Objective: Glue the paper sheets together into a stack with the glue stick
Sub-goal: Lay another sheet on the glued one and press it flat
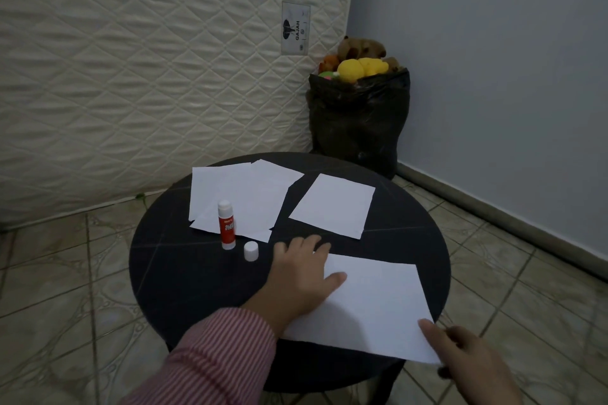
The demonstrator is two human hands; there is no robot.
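Near sheet [371,302] lay on the near-right part of the round dark desk [184,276], its near-right corner past the desk rim. Sheet was pinned flat by the left hand [301,276], grip spread, palm and fingers half on paper, half on desk. Near-right corner was pinched by the right hand [467,358], thumb on top, other fingers under and mostly hidden.

Glue stick [226,224] stood upright left of the left hand, uncapped, on the near edge of the loose pile of sheets [240,197] at far left. Its white cap [251,251] stood just beside it on bare desk. Single sheet [332,205] lay apart at far centre.

Risks, judged:
- Open stick is tall and narrow; could be tipped by a sleeve [217,352] pass.
- Exposed glue may dry if left uncapped.
- Overhanging corner could be creased or the sheet dragged off.
- Sheets skewed, so stack may be glued misaligned.

Writing: stick label red, white text, appeared to read "GLUE STICK", blurred. Mattress [131,76] tag [295,28] read "GAJAH". Black bag of soft toys [358,115] stood in the far corner.
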